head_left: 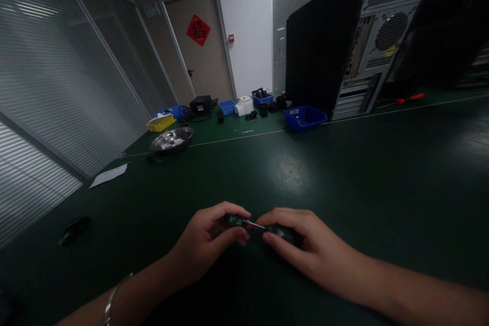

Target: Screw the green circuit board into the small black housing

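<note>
Near the front of the green table, my left hand [214, 237] pinches a small green circuit board [236, 220] between thumb and fingers. My right hand [301, 237] is wrapped round a dark, rounded object [284, 234], perhaps a handle. A thin metal shaft [255, 224] runs between the dark object and the board's right end. Whether the shaft touches the board cannot be made out. The fingers hide part of both held items.
A dark object with green on it [74, 229] lies at the left. Farther back are a metal bowl [171, 139], a yellow tray [161, 123], a blue bin [304, 117], a white device [244, 106] and a black computer case [324, 46]. White paper [109, 175] lies at the left edge.
</note>
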Tool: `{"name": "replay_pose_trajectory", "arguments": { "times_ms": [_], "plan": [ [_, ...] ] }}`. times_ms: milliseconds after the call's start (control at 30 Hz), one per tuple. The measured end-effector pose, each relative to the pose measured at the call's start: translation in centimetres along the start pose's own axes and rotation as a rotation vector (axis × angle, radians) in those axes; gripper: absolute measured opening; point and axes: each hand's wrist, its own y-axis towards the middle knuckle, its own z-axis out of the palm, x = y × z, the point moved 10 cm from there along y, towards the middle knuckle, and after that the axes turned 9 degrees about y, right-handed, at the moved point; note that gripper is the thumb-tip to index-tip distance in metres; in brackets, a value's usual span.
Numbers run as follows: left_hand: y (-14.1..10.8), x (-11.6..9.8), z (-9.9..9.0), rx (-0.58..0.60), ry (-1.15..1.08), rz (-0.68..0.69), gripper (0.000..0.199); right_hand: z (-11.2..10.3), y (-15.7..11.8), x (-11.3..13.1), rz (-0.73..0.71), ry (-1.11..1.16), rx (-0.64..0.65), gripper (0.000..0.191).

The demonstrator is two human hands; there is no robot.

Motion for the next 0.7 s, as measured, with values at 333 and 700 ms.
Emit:
{"name": "replay_pose_trajectory", "arguments": {
  "times_ms": [333,700],
  "plan": [
    [0.0,0.6,0.9,0.058,-0.165,-0.116,0.023,0.1,0.0,-0.5,0.036,-0.003,0.011,0.023],
    [0.0,0.8,2.1,0.138,-0.384,-0.136,0.022,0.2,-0.1,-0.4,0.015,0.018,0.013,0.022]
  ]
}}
